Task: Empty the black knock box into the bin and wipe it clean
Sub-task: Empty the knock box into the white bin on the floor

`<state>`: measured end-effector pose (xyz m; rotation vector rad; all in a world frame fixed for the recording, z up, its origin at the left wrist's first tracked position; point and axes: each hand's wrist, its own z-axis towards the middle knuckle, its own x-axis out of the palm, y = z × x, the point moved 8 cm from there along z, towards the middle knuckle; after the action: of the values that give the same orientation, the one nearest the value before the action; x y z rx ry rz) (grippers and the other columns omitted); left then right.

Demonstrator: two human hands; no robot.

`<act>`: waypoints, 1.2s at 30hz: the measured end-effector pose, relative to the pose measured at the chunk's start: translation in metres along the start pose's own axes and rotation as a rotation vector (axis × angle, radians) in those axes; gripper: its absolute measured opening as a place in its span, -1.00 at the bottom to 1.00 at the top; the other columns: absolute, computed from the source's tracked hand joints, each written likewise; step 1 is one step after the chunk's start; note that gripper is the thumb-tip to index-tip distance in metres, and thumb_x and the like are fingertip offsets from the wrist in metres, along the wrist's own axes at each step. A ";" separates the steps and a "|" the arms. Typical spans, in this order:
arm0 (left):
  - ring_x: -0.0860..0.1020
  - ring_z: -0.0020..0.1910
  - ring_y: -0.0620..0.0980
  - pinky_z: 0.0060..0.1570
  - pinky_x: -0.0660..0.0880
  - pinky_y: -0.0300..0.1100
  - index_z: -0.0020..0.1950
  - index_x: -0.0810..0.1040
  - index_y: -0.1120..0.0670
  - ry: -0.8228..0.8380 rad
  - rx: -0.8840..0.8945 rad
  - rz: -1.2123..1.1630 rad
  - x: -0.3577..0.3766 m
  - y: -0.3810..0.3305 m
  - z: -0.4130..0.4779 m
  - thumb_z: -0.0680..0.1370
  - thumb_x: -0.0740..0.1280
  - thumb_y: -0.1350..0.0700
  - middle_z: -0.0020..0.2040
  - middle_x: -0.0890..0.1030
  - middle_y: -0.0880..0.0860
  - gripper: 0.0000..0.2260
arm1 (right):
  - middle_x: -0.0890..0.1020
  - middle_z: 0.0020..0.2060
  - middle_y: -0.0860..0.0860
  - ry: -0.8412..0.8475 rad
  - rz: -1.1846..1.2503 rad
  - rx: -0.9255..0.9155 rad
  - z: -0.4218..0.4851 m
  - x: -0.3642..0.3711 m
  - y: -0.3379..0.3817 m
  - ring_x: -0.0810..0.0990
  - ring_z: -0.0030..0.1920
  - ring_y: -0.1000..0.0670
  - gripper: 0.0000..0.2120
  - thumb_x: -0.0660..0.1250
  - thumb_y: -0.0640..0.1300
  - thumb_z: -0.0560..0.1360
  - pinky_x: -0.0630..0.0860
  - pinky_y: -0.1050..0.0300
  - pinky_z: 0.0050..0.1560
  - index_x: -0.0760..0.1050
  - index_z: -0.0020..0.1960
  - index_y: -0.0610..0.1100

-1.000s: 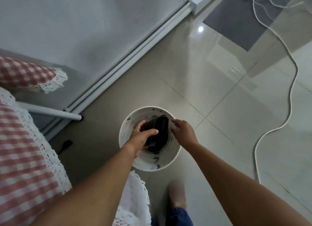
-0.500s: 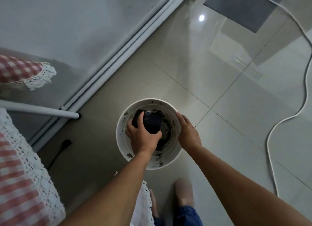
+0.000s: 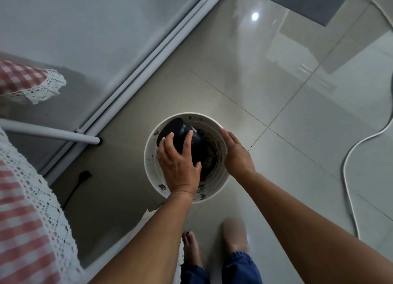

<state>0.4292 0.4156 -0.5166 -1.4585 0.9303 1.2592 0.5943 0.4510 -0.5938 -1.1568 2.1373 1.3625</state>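
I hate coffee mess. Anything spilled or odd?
No spill shows on the tiled floor. Dark grounds speckle the round white bin's inner wall, where the left hand grips the tipped black knock box; the right hand touches the rim.

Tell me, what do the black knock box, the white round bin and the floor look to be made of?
Black round knock box: probably smooth plastic or a rubbery coating; dull sheen, no sharp glints.
White round bin: likely plastic, matt, with a thin even rim smeared with dark flecks.
Pale floor: glazed ceramic tile; grout lines and a mirror-like lamp reflection.
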 end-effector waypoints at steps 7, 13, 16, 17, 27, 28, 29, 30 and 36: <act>0.31 0.43 0.31 0.42 0.33 0.27 0.51 0.34 -0.08 -0.052 -0.017 0.053 0.000 0.005 0.003 0.24 0.66 0.00 0.44 0.18 0.20 -0.11 | 0.16 0.52 0.23 0.017 -0.009 0.017 0.002 0.002 -0.006 0.58 0.18 -0.08 -0.16 0.27 -0.32 0.49 0.56 0.01 0.09 -0.04 0.56 0.23; 0.31 0.45 0.32 0.44 0.31 0.23 0.52 0.36 -0.08 0.039 -0.204 -0.020 -0.012 0.010 0.007 0.27 0.65 -0.02 0.50 0.27 0.26 -0.13 | 0.10 0.56 0.13 0.118 -0.065 0.032 0.001 0.000 0.001 0.53 0.27 -0.13 -0.13 0.26 -0.36 0.48 0.54 -0.06 0.15 -0.09 0.58 0.16; 0.26 0.45 0.29 0.45 0.29 0.19 0.53 0.33 -0.12 0.131 -0.488 -0.249 -0.026 0.024 0.011 0.29 0.61 -0.01 0.52 0.22 0.21 -0.15 | 0.08 0.58 0.08 0.157 -0.035 0.049 -0.005 -0.011 0.008 0.33 0.47 -0.09 -0.20 0.24 -0.34 0.51 0.40 -0.09 0.36 -0.03 0.58 0.13; 0.26 0.44 0.27 0.44 0.32 0.16 0.52 0.33 -0.14 0.174 -0.589 -0.364 -0.028 0.031 0.012 0.30 0.59 0.00 0.51 0.21 0.19 -0.17 | 0.11 0.58 0.09 0.144 -0.005 0.043 -0.008 -0.019 0.013 0.31 0.48 -0.08 -0.25 0.22 -0.30 0.52 0.39 -0.09 0.38 0.01 0.57 0.12; 0.52 -0.04 0.05 -0.18 0.42 -0.11 0.13 0.58 -0.03 0.709 -1.009 -1.209 -0.117 0.017 0.000 0.51 0.42 -0.03 0.10 0.57 0.11 -0.78 | 0.41 0.45 -0.06 0.182 0.464 0.036 -0.055 -0.139 0.136 0.43 0.41 -0.05 -0.46 0.31 -0.09 0.59 0.32 0.12 0.40 0.26 0.53 -0.08; 0.52 -0.01 0.08 -0.15 0.42 -0.09 0.14 0.58 -0.04 0.744 -1.000 -1.234 -0.135 0.013 -0.001 0.50 0.41 -0.07 0.10 0.56 0.12 -0.75 | 0.42 0.44 -0.06 0.206 0.463 0.008 -0.061 -0.155 0.154 0.46 0.39 -0.05 -0.46 0.33 -0.10 0.58 0.34 0.14 0.37 0.29 0.52 -0.09; 0.53 0.03 0.10 -0.11 0.43 -0.07 0.16 0.59 -0.05 0.765 -0.990 -1.261 -0.152 0.009 -0.002 0.48 0.41 -0.09 0.10 0.56 0.13 -0.72 | 0.44 0.42 -0.06 0.232 0.454 -0.020 -0.068 -0.169 0.171 0.48 0.36 -0.05 -0.48 0.35 -0.12 0.57 0.37 0.14 0.35 0.32 0.50 -0.09; 0.53 0.07 0.13 -0.08 0.45 -0.05 0.15 0.59 -0.06 0.776 -0.976 -1.282 -0.168 0.005 -0.001 0.45 0.42 -0.12 0.11 0.56 0.14 -0.69 | 0.47 0.40 -0.07 0.254 0.447 -0.045 -0.073 -0.181 0.185 0.51 0.32 -0.04 -0.50 0.36 -0.13 0.56 0.41 0.09 0.35 0.36 0.47 -0.09; 0.57 0.13 0.19 -0.01 0.61 0.05 0.21 0.63 -0.01 0.818 -0.862 -1.400 -0.272 -0.014 -0.001 0.12 0.51 -0.21 0.14 0.57 0.19 -0.32 | 0.62 0.11 -0.12 0.332 0.533 -0.107 -0.127 -0.249 0.260 0.58 0.08 -0.02 -0.64 0.33 -0.26 0.57 0.57 0.06 0.11 0.49 0.36 -0.19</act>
<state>0.3945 0.4071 -0.2471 -2.6072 -0.4182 -0.1278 0.5562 0.5045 -0.2178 -0.9360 2.7862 1.6041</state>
